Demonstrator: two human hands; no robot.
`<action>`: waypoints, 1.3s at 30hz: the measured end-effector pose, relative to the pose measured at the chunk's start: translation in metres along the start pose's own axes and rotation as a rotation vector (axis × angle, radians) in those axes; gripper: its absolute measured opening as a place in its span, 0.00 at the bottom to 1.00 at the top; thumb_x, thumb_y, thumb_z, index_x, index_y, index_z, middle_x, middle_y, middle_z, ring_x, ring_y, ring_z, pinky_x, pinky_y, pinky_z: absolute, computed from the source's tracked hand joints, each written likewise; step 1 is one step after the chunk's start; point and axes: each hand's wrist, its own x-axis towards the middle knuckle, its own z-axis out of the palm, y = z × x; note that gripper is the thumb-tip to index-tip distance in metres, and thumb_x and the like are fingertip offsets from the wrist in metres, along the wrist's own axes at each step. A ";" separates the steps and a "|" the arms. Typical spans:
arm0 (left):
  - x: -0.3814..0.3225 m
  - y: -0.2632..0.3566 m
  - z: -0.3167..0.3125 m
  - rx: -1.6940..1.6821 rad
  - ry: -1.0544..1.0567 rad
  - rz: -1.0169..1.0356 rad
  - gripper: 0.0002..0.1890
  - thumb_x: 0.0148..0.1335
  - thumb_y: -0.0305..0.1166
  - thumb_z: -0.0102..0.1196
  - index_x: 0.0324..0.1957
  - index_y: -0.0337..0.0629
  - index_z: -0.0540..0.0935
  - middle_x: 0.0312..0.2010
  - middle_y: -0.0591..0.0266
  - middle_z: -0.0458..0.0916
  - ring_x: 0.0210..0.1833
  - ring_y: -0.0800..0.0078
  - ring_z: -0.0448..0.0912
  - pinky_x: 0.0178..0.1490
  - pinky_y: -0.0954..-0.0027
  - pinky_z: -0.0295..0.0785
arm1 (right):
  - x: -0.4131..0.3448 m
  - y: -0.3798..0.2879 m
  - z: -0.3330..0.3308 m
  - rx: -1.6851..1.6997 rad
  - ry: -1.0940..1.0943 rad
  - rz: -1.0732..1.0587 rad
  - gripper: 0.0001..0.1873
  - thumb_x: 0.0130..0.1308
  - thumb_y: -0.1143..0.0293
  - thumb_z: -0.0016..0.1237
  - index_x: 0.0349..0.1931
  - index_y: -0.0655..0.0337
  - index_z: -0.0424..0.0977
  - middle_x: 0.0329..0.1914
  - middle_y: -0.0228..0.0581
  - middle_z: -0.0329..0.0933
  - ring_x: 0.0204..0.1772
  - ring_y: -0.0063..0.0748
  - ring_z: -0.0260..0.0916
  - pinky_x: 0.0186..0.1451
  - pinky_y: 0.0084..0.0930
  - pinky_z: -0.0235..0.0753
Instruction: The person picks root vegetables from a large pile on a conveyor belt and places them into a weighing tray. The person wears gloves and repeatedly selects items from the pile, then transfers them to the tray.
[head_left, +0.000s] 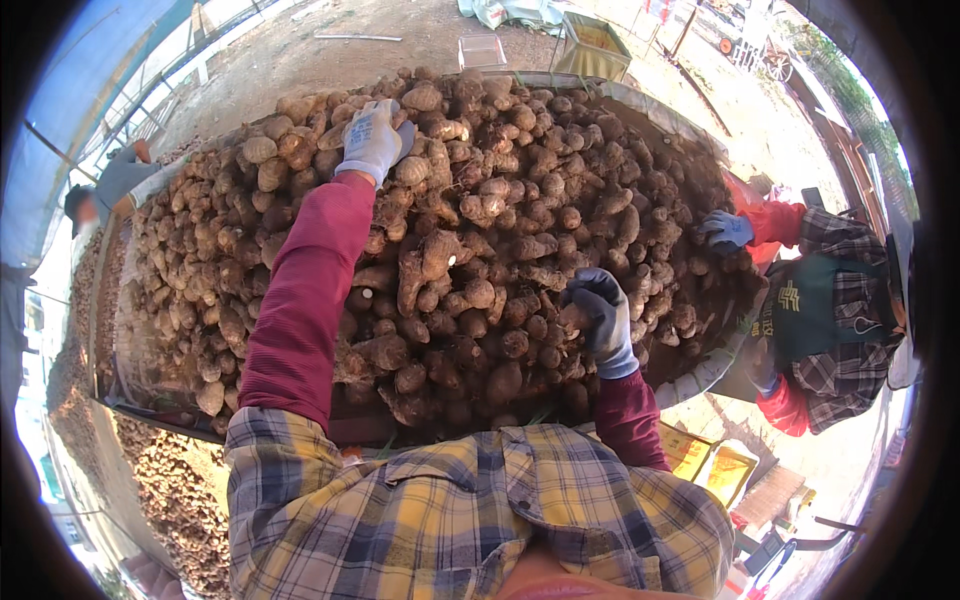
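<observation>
A broad heap of brown, ringed taro corms (442, 255) covers a raised-edge table in front of me. My left hand (375, 139), in a pale glove with a dark grip coating, reaches to the far side of the heap. Its fingers bend over the corms there, and their undersides are hidden, so a firm hold cannot be made out. Nearer my body, my right hand (602, 319) wears a grey-and-black glove. Its fingers are curled around a small taro corm (574, 319) just above the pile. A forked corm (427, 270) with a white cut spot lies between my arms.
At the right end, a co-worker's blue-gloved hand (726, 229) touches the heap. Another person (112, 184) is at the far left. More corms (180, 502) lie at lower left. Beyond the table are a clear plastic crate (482, 52) and an open-topped yellowish container (596, 49).
</observation>
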 end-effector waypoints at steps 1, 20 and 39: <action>0.013 -0.001 0.007 0.027 -0.071 -0.022 0.24 0.66 0.44 0.67 0.60 0.44 0.83 0.57 0.48 0.85 0.66 0.48 0.79 0.69 0.51 0.74 | 0.000 0.004 -0.001 0.014 -0.008 0.024 0.15 0.68 0.78 0.52 0.54 0.65 0.78 0.43 0.40 0.84 0.44 0.34 0.84 0.48 0.29 0.85; 0.044 0.047 0.001 -0.541 -0.455 -0.266 0.29 0.79 0.33 0.50 0.78 0.36 0.68 0.71 0.51 0.79 0.76 0.59 0.74 0.79 0.58 0.63 | 0.002 0.009 0.002 -0.145 -0.107 0.142 0.16 0.76 0.76 0.55 0.61 0.66 0.78 0.48 0.35 0.84 0.44 0.24 0.81 0.50 0.22 0.79; -0.304 0.146 -0.021 -0.707 -0.847 0.456 0.36 0.72 0.26 0.63 0.79 0.36 0.64 0.55 0.50 0.84 0.53 0.64 0.84 0.59 0.64 0.79 | -0.249 0.008 -0.063 0.699 0.263 -0.049 0.36 0.75 0.55 0.52 0.79 0.49 0.59 0.61 0.59 0.78 0.42 0.46 0.83 0.40 0.36 0.86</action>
